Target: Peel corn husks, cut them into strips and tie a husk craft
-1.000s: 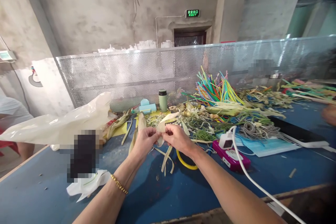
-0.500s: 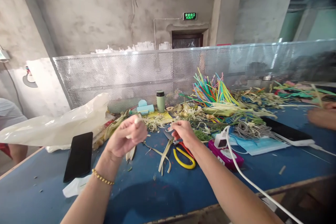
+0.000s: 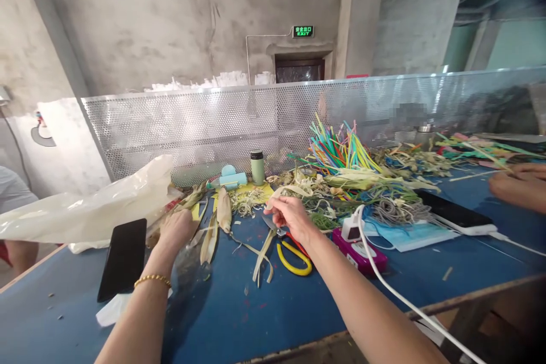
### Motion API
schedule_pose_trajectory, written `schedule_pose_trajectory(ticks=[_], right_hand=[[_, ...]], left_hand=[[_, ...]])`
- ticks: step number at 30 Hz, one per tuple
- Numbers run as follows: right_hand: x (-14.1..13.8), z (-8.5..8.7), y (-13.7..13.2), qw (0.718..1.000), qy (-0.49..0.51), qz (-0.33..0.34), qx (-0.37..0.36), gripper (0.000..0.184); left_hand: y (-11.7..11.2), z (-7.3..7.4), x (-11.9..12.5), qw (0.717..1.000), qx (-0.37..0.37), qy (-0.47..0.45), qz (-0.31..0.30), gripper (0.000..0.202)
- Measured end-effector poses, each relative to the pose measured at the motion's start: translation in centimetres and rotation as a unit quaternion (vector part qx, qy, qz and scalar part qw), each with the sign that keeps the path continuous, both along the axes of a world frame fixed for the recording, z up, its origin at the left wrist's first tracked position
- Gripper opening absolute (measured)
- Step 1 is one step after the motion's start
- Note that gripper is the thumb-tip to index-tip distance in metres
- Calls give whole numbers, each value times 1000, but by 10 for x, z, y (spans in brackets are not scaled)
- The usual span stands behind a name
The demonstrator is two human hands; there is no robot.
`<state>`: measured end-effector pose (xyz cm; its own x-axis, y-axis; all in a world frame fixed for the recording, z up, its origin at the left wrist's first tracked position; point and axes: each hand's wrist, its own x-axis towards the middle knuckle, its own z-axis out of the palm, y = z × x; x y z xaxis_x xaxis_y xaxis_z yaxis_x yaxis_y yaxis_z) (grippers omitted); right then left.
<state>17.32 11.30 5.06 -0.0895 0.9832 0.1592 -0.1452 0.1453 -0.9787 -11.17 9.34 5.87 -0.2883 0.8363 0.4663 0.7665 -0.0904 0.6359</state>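
My right hand (image 3: 292,217) is closed in a pinch on a pale strip of dried husk (image 3: 290,189), which arches over the fingers. Below it lie scissors (image 3: 307,267) with yellow and red handles. A narrow torn strip (image 3: 262,261) of husk rests beside them. My left hand (image 3: 178,227) reaches down at the edge of the dry leaf pile (image 3: 191,198), between a black phone (image 3: 123,259) and loose husk pieces. Its fingers are hidden from me. Close by on its right lie a broad dried husk (image 3: 224,210) and a flatter one (image 3: 209,242).
A large plastic bag (image 3: 98,202) lies at left. Behind are a green bottle (image 3: 257,168) and colourful stems (image 3: 341,148). On the right are a purple power block (image 3: 360,253) with a white cable, a blue mask (image 3: 418,234), a charging phone (image 3: 458,213) and another person's hand (image 3: 518,185).
My left hand has moved down and left, from raised in front of me to the leaf pile. The right hand stays near the scissors, and more of the pale strip shows above it.
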Motion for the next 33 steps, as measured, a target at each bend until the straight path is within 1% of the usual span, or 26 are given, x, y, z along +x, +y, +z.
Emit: schedule_pose_trajectory(ticks=[1, 2, 3, 4, 5, 6, 8, 9, 10, 12, 13, 15, 20, 22, 26, 30, 33], right_hand=[[-2, 1, -2, 1000, -14, -2, 5, 19], [-5, 1, -5, 1000, -27, -4, 8, 20], [-7, 1, -7, 999, -37, -3, 13, 20], [-10, 1, -9, 999, -41, 4, 19, 22], [-12, 0, -11, 999, -36, 18, 24, 23], [-14, 0, -13, 999, -25, 39, 28, 24], [-17, -3, -16, 995, 3, 98, 29, 27], [-18, -4, -18, 991, 16, 128, 28, 27], [-19, -5, -19, 988, 24, 153, 28, 27], [-18, -5, -20, 981, 26, 188, 31, 27], [-17, -4, -20, 980, 25, 196, 33, 28], [-12, -1, -18, 981, 30, 185, 41, 31], [11, 11, -3, 991, 88, 63, 77, 36], [21, 14, 3, 992, 86, 42, 87, 39], [36, 16, 10, 992, 59, 34, 109, 44], [51, 18, 18, 989, 95, -21, 110, 43], [59, 21, 22, 981, 134, -66, 124, 41]], left_hand=[[-3, 2, 12, 1000, -4, 2, 2, 29], [-6, 4, 26, 999, -2, -17, -35, 25], [-10, 7, 42, 993, -15, -69, -96, 30], [-15, 8, 58, 974, -45, -150, -161, 40], [-19, 8, 74, 941, -96, -223, -237, 50], [-22, 7, 87, 907, -141, -267, -294, 55], [-27, 2, 106, 863, -174, -307, -361, 53], [-29, -1, 111, 847, -176, -320, -385, 50], [-30, -4, 113, 837, -172, -330, -401, 46], [-33, -7, 112, 827, -173, -336, -417, 39], [-35, -8, 110, 826, -182, -330, -420, 36], [-39, -7, 107, 826, -206, -308, -425, 32], [-47, -5, 108, 818, -237, -268, -451, 30], [-47, -5, 109, 821, -243, -254, -450, 31], [-45, -5, 104, 826, -243, -232, -453, 33], [-41, -5, 94, 817, -261, -221, -465, 32], [-38, -4, 88, 818, -252, -257, -448, 33]])
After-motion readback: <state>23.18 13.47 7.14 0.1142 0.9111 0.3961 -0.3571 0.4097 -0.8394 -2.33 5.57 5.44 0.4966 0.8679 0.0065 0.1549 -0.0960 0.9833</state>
